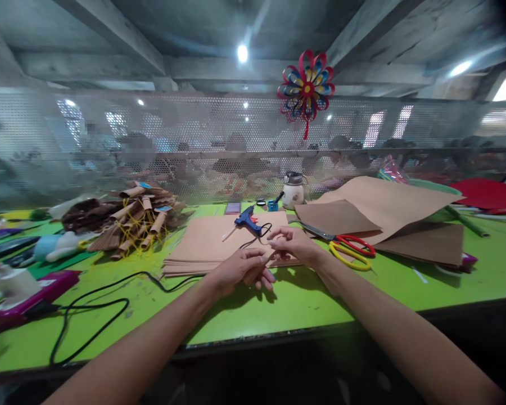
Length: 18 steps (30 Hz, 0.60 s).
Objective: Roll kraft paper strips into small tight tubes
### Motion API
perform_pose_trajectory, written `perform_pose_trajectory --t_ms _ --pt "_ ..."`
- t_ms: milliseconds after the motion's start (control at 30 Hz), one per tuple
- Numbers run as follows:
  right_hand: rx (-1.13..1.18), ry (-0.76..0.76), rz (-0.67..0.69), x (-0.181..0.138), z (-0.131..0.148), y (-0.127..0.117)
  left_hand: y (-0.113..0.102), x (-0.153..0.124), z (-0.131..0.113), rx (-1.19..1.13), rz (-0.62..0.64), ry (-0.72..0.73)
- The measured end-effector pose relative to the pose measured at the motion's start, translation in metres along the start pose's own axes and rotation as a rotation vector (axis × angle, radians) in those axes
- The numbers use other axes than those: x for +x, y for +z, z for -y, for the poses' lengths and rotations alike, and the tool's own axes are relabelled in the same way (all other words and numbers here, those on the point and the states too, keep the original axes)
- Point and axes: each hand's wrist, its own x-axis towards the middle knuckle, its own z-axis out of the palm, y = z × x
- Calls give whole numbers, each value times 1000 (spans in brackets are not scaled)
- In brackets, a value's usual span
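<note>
My left hand [245, 269] and my right hand [294, 243] meet just above the front edge of a stack of brown paper sheets [202, 236]. Thumb and forefinger are pinched together on each hand, while the left hand's other fingers curl loosely below. Whatever sits between the fingertips is too small and covered to name. Behind the hands, a blue hot glue gun [248, 220] lies on the stack, its black cord passing beneath my left arm. Close to my right wrist rest scissors [352, 251] with one red and one yellow handle.
Bundled brown paper pieces with yellow string [145, 222] lie left, beyond a purple power strip [46, 292]. Large brown paper sheets [388, 202] spread at right. A white jar [293, 194] stands at the back before a perforated screen [185, 129]. The green table [278, 320] ends near me.
</note>
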Motion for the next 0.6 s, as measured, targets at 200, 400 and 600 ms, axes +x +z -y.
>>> perform_pose_trajectory --t_ms 200,400,600 --pt "-42 -37 -86 1 -2 1 3 1 0 -12 -28 -6" --pt "-35 -98 -84 1 -2 2 1 0 1 71 -126 -4" --pt "-62 -125 -79 0 0 1 -1 0 2 153 -146 -1"
